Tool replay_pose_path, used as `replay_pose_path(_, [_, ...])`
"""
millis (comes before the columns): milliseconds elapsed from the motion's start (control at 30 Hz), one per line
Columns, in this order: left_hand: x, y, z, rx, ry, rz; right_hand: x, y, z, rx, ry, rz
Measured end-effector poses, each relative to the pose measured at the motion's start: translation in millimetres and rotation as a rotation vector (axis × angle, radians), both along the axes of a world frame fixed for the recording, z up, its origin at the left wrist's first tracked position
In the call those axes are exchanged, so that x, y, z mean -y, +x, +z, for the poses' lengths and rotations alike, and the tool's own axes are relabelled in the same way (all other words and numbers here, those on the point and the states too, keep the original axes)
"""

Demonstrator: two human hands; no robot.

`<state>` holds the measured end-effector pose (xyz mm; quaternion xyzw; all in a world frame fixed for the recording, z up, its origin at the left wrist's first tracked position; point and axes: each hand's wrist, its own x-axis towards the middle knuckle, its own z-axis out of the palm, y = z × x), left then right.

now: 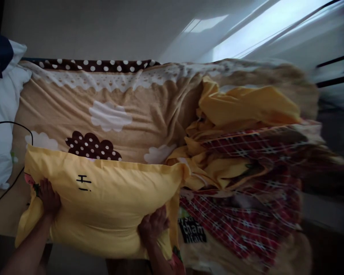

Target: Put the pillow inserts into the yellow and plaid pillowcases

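A yellow pillow (103, 198) lies across the near edge of the bed, with a small black mark on its cover. My left hand (48, 196) grips its left end, fingers curled into the cloth. At the pillow's lower right end, my right hand (152, 226) is clenched on the cover. Both forearms come up from the bottom of the view.
A beige fleece blanket (117, 103) with white and brown dotted flower shapes covers the bed. A heap of yellow and red plaid bedding (240, 160) is bunched on the right. A white pillow (1, 114) and a black cable (20, 128) sit at the left. The wall is behind.
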<state>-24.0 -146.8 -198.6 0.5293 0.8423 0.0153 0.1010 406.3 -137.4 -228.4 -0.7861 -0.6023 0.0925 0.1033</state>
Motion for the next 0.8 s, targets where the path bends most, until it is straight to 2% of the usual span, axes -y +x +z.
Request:
replay_pose_path(67, [-6,1,3.7,0.012,0.014,0.011,-3,-1,2.4,-0.004,0.018,-0.014])
replay_pose_path(167, [-14,-3,16.4,0.034,0.126,-0.022,-12,4,14.3,-0.01,0.057,0.01])
replay_pose_path(267, [-15,0,46.8,0.053,0.214,-0.043,-16,13,39.3,0.034,0.055,0.047])
replay_pose_path(333, [-6,17,75.0,0.016,0.222,-0.022,-8,6,61.3,0.092,0.092,0.052])
replay_pose_path(400, [9,50,100.9,0.01,0.243,-0.066,9,-19,83.2,0.107,0.163,0.118])
replay_pose_path(467, [23,90,115.5,0.098,0.239,-0.273,28,-61,100.1,0.059,0.187,0.287])
replay_pose_path(500, [28,108,116.8,0.123,0.2,-0.384,36,-84,105.3,0.025,0.163,0.385])
replay_pose_path(567, [35,132,107.9,0.102,0.131,-0.509,43,-123,107.5,0.007,0.081,0.495])
replay_pose_path(633, [41,133,89.1,0.07,0.08,-0.55,44,-140,98.9,0.014,0.048,0.547])
replay_pose_path(700, [51,112,68.4,0.052,0.072,-0.522,44,-129,82.5,0.025,0.067,0.572])
replay_pose_path(767, [68,78,52.7,0.015,0.094,-0.384,50,-99,63.0,0.055,0.119,0.553])
replay_pose_path(800, [78,58,48.0,-0.009,0.105,-0.276,57,-80,53.7,0.077,0.154,0.528])
